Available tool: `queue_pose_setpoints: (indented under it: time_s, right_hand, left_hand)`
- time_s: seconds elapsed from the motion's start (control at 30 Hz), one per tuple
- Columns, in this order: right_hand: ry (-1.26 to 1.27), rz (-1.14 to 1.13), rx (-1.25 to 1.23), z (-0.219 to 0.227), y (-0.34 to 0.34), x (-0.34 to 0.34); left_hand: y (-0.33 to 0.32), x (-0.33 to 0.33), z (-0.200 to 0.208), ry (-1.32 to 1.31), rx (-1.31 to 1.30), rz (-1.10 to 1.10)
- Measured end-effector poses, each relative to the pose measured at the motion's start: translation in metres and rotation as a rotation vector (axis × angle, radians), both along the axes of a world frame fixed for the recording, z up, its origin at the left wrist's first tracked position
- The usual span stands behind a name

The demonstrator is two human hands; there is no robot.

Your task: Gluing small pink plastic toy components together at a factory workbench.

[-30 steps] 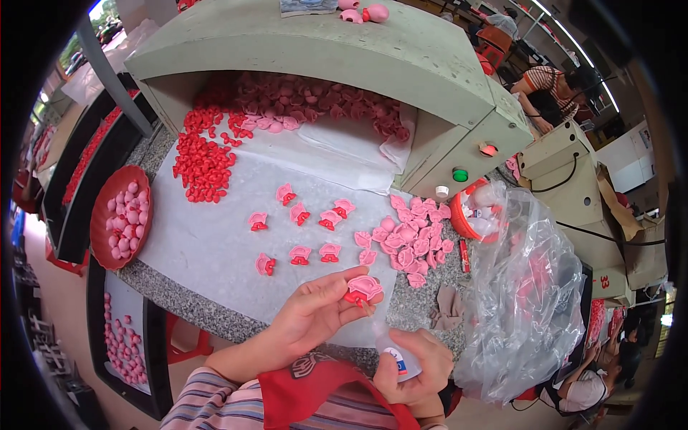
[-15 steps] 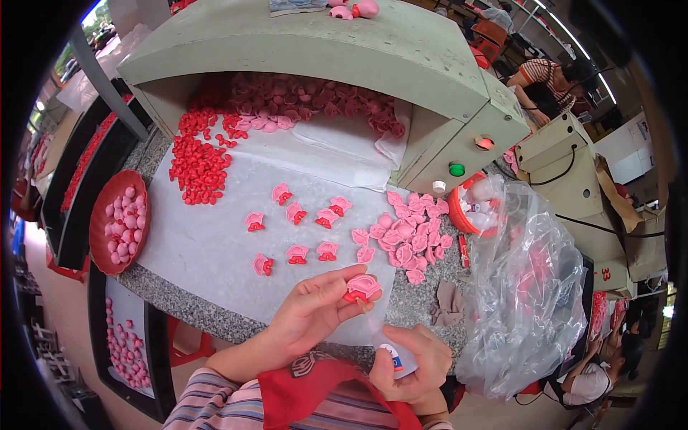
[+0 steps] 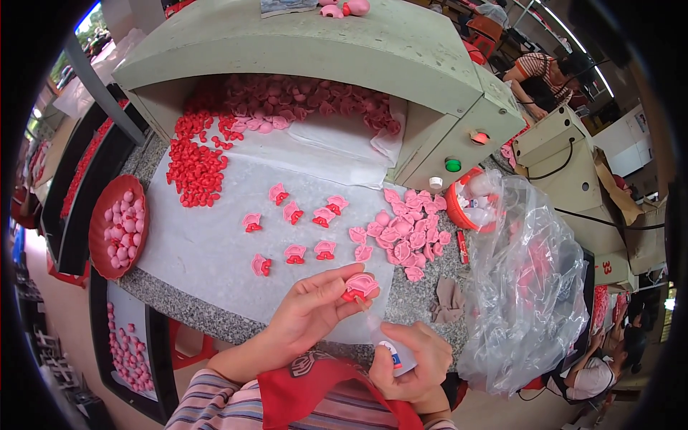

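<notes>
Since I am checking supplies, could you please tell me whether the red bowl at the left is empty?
Not empty: rounded pink pieces lie in the red bowl, with bare red surface showing around them.

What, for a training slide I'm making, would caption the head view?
Left hand holding a pink-and-red piece, right hand a small bottle; similar pieces lie on white paper.

The speckled grey bench (image 3: 197, 309) bears white paper (image 3: 215, 247), pink pieces (image 3: 410, 233) — and brown cloth (image 3: 448, 301).
</notes>
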State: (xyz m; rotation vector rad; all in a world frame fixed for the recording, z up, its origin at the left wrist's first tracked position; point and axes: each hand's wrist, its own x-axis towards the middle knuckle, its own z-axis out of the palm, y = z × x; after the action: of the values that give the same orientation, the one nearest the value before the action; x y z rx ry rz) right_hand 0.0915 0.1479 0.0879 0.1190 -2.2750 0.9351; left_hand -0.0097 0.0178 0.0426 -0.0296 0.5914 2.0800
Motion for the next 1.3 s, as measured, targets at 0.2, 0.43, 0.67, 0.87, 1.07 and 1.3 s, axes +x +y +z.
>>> queue_pose_setpoints:
  time_s: [0.2, 0.43, 0.67, 0.87, 1.07, 1.3]
  right_hand:
    - [0.013, 0.002, -0.002, -0.0010, 0.0007, 0.0015]
    - [0.019, 0.009, -0.005, -0.0010, 0.0000, 0.0015]
    - [0.021, 0.000, -0.006, -0.0001, 0.0001, 0.0011]
    - [0.019, 0.020, -0.008, 0.0006, 0.0006, -0.0001]
    - [0.027, 0.018, -0.005, -0.0006, 0.0006, -0.0001]
    - [0.034, 0.016, 0.003, -0.0009, 0.0010, 0.0006]
  left_hand:
    - [0.0005, 0.0008, -0.0003, 0.002, -0.003, -0.006]
    - [0.0004, 0.0011, -0.0021, -0.011, 0.001, -0.011]
    - [0.0001, 0.0012, -0.0015, -0.022, -0.012, -0.029]
    - [0.0005, 0.0012, -0.0017, -0.044, -0.001, -0.056]
    - [0.0001, 0.0007, -0.0012, -0.054, 0.003, -0.070]
    - [0.0004, 0.0007, -0.0035, -0.083, 0.031, -0.078]
